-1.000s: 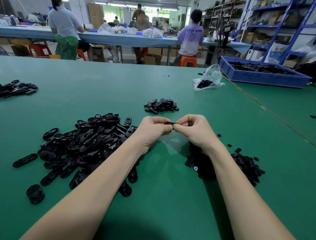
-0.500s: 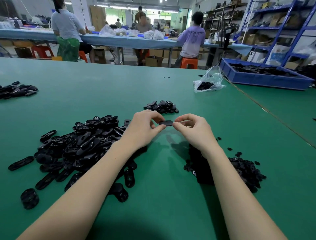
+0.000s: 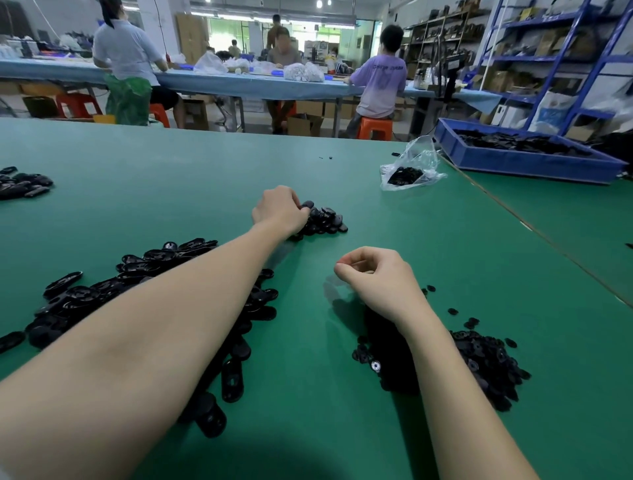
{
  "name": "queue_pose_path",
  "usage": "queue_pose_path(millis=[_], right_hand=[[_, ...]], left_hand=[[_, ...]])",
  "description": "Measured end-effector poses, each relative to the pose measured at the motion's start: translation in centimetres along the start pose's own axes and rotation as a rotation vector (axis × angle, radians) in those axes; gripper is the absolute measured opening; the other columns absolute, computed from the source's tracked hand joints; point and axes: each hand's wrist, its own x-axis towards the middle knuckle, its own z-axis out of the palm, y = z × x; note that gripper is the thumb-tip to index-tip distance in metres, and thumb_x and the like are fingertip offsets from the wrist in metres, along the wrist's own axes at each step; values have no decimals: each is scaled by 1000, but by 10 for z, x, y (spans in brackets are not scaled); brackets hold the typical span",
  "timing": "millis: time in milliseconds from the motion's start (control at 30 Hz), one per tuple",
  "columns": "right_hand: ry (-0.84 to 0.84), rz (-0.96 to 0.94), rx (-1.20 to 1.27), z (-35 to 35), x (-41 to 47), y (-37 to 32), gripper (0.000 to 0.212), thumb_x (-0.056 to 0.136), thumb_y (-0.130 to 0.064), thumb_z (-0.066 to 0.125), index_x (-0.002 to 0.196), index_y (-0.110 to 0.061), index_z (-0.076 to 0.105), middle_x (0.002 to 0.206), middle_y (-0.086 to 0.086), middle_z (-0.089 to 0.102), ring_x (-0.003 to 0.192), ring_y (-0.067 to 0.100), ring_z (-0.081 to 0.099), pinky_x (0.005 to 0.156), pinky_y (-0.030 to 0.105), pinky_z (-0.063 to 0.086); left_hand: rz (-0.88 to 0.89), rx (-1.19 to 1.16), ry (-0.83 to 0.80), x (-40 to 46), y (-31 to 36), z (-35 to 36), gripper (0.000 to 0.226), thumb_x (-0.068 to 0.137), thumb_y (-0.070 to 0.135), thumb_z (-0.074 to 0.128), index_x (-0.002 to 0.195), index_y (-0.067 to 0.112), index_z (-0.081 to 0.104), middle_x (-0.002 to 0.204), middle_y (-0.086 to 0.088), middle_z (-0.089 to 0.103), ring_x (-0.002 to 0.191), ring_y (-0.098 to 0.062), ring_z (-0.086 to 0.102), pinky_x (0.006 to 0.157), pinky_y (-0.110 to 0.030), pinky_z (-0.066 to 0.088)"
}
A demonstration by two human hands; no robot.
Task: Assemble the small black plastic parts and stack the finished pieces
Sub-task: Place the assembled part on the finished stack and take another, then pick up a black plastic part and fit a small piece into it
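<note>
oval parts (image 3: 144, 294) left, small discs (image 3: 489, 359) right, finished pile (image 3: 325, 221) behind

Left hand (image 3: 279, 210) carried piece (image 3: 307, 205) to stack (image 3: 323, 221) (hands parted).

two hands (image 3: 279, 210); one blue tray (image 3: 513, 161); one plastic bag (image 3: 416, 161)

Bright, even overhead light from ceiling lamps (image 3: 320, 3) fills the room, the forearms cast soft shadows on the green table (image 3: 171, 178), and wide-angle distortion bends the softly blurred edges.
</note>
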Motion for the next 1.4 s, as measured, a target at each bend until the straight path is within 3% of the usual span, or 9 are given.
queue_pose_path(millis=[133, 267, 467, 533, 633, 767, 867, 1133, 1400], right_hand=[[0, -1, -2, -2, -1, -2, 8, 87, -32, 73, 79, -30, 74, 75, -16, 70, 60, -15, 56, 50, 3, 38], [-8, -9, -32, -3, -2, -6, 8, 87, -31, 73, 80, -29, 74, 74, -16, 70, 58, -16, 55, 51, 3, 38], [-30, -28, -114, -4, -4, -12, 9, 88, -29, 74, 79, -29, 75, 73, -17, 70, 59, -16, 56, 51, 2, 37], [-39, -27, -141, -4, -4, -13, 9, 88, -31, 74, 79, -29, 75, 74, -17, 70, 60, -16, 57, 50, 3, 37], [-56, -21, -193, -3, -4, -12, 9, 88, -32, 74, 79, -30, 74, 76, -17, 70, 66, -9, 59, 51, 6, 37], [-76, -7, -244, -1, -4, -12, 8, 88, -32, 73, 80, -30, 74, 77, -17, 69, 71, -8, 58, 54, 7, 35], [-74, -11, -253, -1, -4, -12, 8, 88, -32, 72, 80, -30, 74, 77, -18, 69, 72, -8, 59, 57, 8, 37], [-88, -18, -244, -4, -7, -16, 7, 88, -31, 72, 81, -29, 75, 80, -17, 71, 77, -3, 62, 61, 16, 41], [-72, 2, -232, -21, -7, -15, 8, 89, -31, 70, 84, -28, 75, 83, -13, 75, 79, 7, 66, 62, 21, 43]], left_hand=[[23, -40, 33, -12, -6, -4, 30, 87, 48, 64, 108, 28, 65, 105, 5, 70, 102, -22, 63, 76, -30, 41], [73, -159, -14, -35, -15, -27, 18, 89, 41, 63, 101, 29, 68, 92, 11, 69, 94, -15, 63, 74, -27, 47], [196, -169, -196, -76, -31, -70, 16, 96, 28, 57, 97, 30, 72, 89, 13, 66, 77, 6, 54, 51, 1, 34], [204, -121, -208, -87, -35, -76, 16, 95, 26, 56, 96, 31, 71, 94, 11, 68, 77, 3, 57, 54, -2, 37], [207, 41, -211, -100, -36, -74, 15, 92, 26, 56, 96, 32, 68, 101, 11, 69, 95, -14, 63, 83, -27, 52], [221, 350, -212, -110, -36, -64, 27, 91, 25, 56, 115, 29, 67, 120, 0, 64, 121, -25, 49, 98, -36, 43], [200, 464, -240, -115, -38, -60, 33, 91, 22, 55, 122, 27, 64, 123, -3, 62, 124, -27, 42, 96, -38, 35], [195, 341, -203, -117, -41, -64, 22, 91, 22, 58, 109, 30, 68, 112, 3, 69, 116, -24, 55, 97, -36, 42], [200, 49, 34, -122, -28, -70, 13, 91, 26, 60, 94, 30, 72, 89, 11, 71, 89, -19, 65, 73, -27, 43]])
